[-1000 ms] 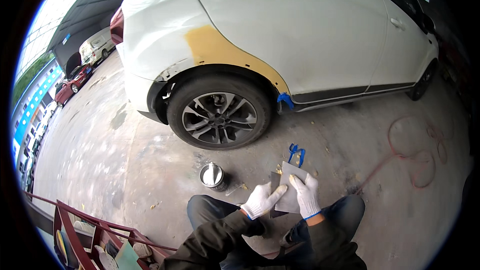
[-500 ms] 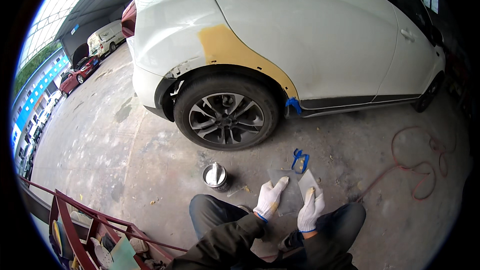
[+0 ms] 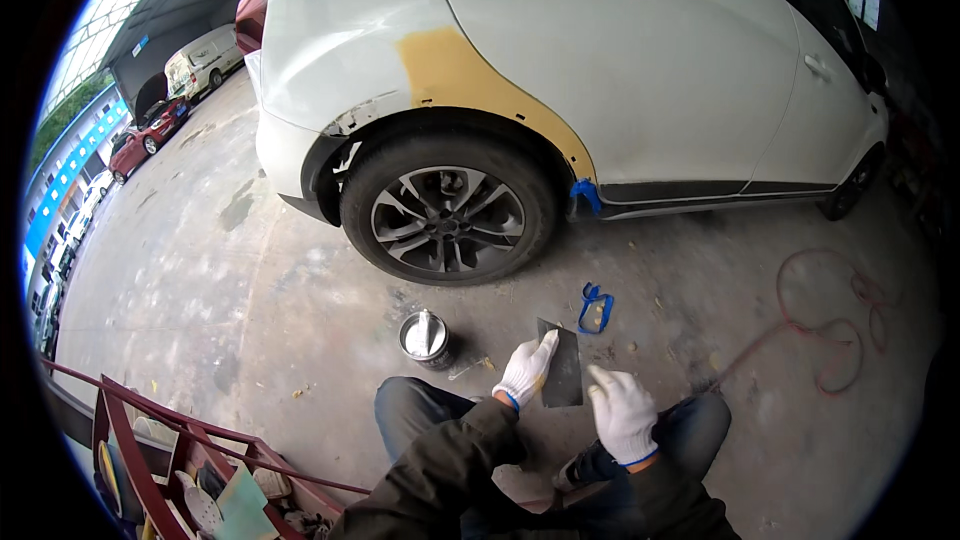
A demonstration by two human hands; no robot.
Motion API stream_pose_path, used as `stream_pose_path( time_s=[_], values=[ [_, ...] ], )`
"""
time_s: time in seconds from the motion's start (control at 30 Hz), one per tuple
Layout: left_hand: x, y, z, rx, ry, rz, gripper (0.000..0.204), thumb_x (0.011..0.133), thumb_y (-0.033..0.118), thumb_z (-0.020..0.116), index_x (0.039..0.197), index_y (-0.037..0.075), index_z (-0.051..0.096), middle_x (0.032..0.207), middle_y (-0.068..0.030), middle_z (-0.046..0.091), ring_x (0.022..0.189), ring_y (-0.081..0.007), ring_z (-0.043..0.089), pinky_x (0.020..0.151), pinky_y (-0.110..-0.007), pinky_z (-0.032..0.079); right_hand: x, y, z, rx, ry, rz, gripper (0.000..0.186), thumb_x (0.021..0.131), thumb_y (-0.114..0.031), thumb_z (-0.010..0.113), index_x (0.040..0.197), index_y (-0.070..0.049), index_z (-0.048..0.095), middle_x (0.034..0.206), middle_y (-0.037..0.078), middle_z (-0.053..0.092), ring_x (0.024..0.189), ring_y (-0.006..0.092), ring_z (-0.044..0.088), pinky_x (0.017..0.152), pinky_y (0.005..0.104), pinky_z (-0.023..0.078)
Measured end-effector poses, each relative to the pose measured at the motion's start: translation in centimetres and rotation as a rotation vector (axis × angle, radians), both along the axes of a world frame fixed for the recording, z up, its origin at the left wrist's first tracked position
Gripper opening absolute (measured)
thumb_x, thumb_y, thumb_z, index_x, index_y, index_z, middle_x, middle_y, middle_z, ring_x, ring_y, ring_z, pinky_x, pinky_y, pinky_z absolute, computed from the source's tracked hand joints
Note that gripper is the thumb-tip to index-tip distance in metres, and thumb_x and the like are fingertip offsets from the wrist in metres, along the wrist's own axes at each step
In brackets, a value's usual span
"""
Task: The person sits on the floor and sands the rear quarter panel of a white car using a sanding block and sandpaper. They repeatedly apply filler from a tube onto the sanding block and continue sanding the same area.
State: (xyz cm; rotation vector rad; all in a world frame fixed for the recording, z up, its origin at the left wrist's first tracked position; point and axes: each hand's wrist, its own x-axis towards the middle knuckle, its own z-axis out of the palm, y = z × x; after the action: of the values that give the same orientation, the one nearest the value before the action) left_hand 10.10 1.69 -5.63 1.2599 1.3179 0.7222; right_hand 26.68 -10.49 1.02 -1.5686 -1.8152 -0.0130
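Note:
My left hand (image 3: 525, 377), in a white knit glove, grips a thin dark-grey rectangular plate (image 3: 563, 370) by its left edge, thumb on top. To its right, my right hand (image 3: 622, 412), also gloved, is closed with the fingers curled. Whatever it holds does not show clearly; the pale flat spreader seen there earlier cannot be made out. Left of my hands an open round tin (image 3: 411, 344) stands on the floor, a light-coloured tool lying across its top. Ahead, a white car (image 3: 660, 70) bears a smooth yellow filler patch (image 3: 455, 70) above the rear wheel (image 3: 448, 215).
A loop of blue strap (image 3: 583, 312) lies on the concrete floor beyond my hands. Blue tape (image 3: 586, 196) clings behind the wheel arch. A red hose (image 3: 790, 326) coils at right. At lower left stands a dark-red metal rack (image 3: 150, 485) holding sanding pads and sheets.
The plate has turned and now looks dark rather than pale. My right hand has moved slightly right and down from the plate, and its pale spreader no longer shows. The view has shifted slightly.

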Motion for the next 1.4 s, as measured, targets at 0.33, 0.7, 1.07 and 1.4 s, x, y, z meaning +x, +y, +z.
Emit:
stream_pose_path(
  time_s=[0.33,0.7,1.07,1.4],
  values=[
    [-0.9,-1.6,0.2,-0.047,-0.172,-0.010,0.050,0.103,0.038,0.051,0.096,-0.009,0.063,0.076,0.0003,0.056,0.074,-0.0085,0.048,0.068,-0.029,0.043,3.0,2.0,-4.3,-0.308,-0.114,-0.168,0.026,0.091,-0.022,0.060,0.116,-0.015,0.067,0.103,0.007,0.066,0.095,0.0296,0.062,0.078,0.0423,0.052],
    [-1.6,-2.3,1.9,-0.040,-0.305,0.067,0.044,0.103,0.037,0.052,0.092,-0.004,0.063,0.081,0.0069,0.051,0.077,-0.0040,0.042,0.067,-0.022,0.039,4.4,2.9,-6.7,-0.329,0.218,-0.243,0.029,0.093,-0.027,0.060,0.114,-0.008,0.067,0.104,0.015,0.068,0.091,0.0342,0.065,0.078,0.0418,0.052],
    [-0.6,-3.3,2.8,0.118,-0.248,0.057,0.035,0.099,0.029,0.060,0.104,-0.006,0.063,0.092,-0.0011,0.065,0.085,-0.0059,0.054,0.075,-0.025,0.046,2.1,0.9,-3.4,-0.574,1.779,-0.126,0.022,0.093,-0.020,0.067,0.107,-0.002,0.068,0.101,-0.001,0.066,0.094,0.0073,0.059,0.082,0.0208,0.045],
    [1.1,-7.3,3.8,0.277,0.167,-0.171,0.039,0.093,0.020,0.065,0.126,0.002,0.057,0.105,-0.0199,0.070,0.100,-0.0247,0.070,0.084,-0.033,0.052,-2.6,1.2,-7.6,-0.310,1.316,-0.273,0.031,0.087,-0.019,0.071,0.105,0.006,0.069,0.094,0.013,0.073,0.083,0.0190,0.068,0.075,0.0336,0.053]
  ],
)
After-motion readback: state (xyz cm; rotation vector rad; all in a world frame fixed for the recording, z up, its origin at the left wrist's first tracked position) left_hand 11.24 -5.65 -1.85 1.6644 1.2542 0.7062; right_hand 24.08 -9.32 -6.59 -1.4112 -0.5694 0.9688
